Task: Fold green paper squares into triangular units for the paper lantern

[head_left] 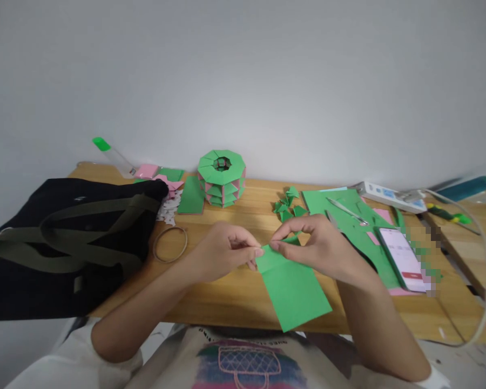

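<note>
Nearby, bag (75, 243) and phone (403, 259) flank the held green paper (295, 292).

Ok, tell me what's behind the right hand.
Past the right hand, small folded green pieces and a larger green sheet lie on the table. The hand covers part of the green paper it pinches; whatever lies directly behind it cannot be seen.

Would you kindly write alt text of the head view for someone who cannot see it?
The left hand and right hand pinch the upper edge of a green paper sheet over a brown wooden table. Behind stands a many-sided green and pink paper ring; a black fabric bag lies left, a light-screened smartphone right.
</note>
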`<state>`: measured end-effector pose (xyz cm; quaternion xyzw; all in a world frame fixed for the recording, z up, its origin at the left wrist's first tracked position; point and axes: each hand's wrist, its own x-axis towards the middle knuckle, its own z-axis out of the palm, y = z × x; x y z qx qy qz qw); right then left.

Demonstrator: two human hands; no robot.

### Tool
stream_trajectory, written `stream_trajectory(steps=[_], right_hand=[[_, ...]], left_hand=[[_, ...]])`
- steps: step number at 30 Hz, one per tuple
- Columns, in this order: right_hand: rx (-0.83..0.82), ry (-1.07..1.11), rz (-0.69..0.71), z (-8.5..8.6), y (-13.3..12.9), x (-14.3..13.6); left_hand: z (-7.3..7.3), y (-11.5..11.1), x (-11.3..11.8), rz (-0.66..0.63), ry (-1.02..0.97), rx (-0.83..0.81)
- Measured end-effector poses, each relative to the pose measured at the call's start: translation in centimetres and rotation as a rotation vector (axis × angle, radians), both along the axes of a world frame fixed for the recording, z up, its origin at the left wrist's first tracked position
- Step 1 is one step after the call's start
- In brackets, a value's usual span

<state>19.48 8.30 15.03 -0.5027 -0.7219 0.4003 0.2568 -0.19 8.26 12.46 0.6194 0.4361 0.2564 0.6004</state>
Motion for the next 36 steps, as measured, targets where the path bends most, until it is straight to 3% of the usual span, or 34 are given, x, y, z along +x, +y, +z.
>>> stream_trajectory(steps=[8, 13, 18, 21, 25, 29, 32, 36], right_hand=[[0.066, 0.041, -0.201, -0.2, 0.7, 3.3], [-0.024, 0.044, -0.057, -0.9, -0.1, 1.8], [0.012, 0.045, -0.032, -1.6, -0.6, 0.7], [0.011, 0.082, -0.084, -1.5, -0.6, 1.3], [-0.014, 0.18, -0.248, -1.7, -0.5, 3.5], [-0.049, 0.403, -0.455, -3.0, -0.3, 4.2], [-0.086, 0.479, -0.439, -4.0, 0.2, 2.6], [-0.066, 0.493, -0.414, -4.3, 0.8, 0.6]], left_hand=[[-0.9, 0.3, -1.0, -0.006, -0.022, -0.02], [-0.3, 0.5, -0.5, -0.06, 0.037, 0.02], [-0.6, 0.4, 0.7, -0.037, 0.036, 0.139], [-0.9, 0.3, 0.6, -0.005, 0.034, 0.163], [-1.3, 0.5, -1.1, 0.07, -0.018, 0.088], [-2.3, 0.8, -1.9, 0.272, -0.179, -0.026], [-3.0, 0.7, -0.9, 0.298, -0.305, -0.171], [-3.6, 0.7, 0.9, 0.28, -0.343, -0.245]])
